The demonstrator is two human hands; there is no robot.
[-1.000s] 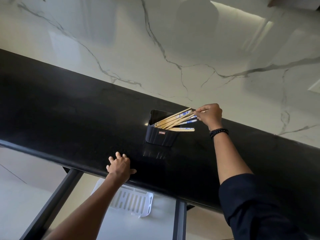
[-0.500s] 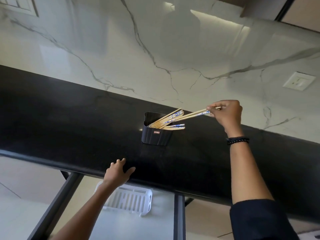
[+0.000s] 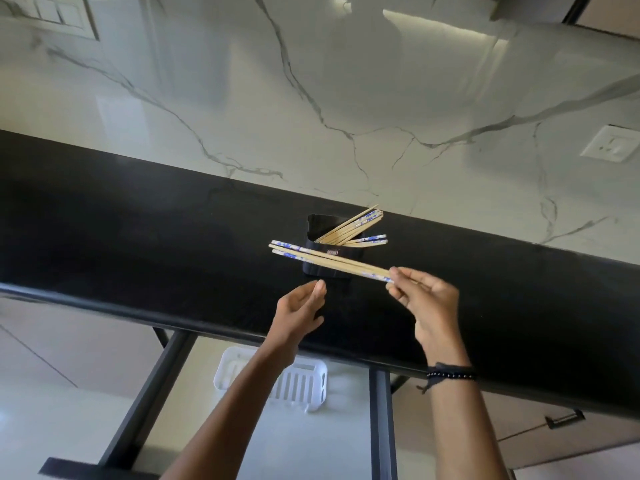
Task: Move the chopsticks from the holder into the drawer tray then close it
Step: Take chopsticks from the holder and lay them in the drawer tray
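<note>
Few chopsticks (image 3: 329, 263) are pinched at one end by right hand (image 3: 427, 301) fingers (image 3: 398, 271); they could slip. Left hand (image 3: 301, 308) is loose, empty.

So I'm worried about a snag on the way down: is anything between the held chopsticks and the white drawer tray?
Yes. The held chopsticks hang over the black countertop, whose front edge overhangs the white tray. The left forearm also crosses the tray.

We saw pale wooden chopsticks (image 3: 332, 263) with blue-white printed ends, a matt black plastic holder (image 3: 329, 268), a glossy black bench (image 3: 138, 230), a polished white marble-look wall (image 3: 242, 98), and a slotted white plastic tray (image 3: 301, 386) in the smooth drawer (image 3: 311, 445).
</note>
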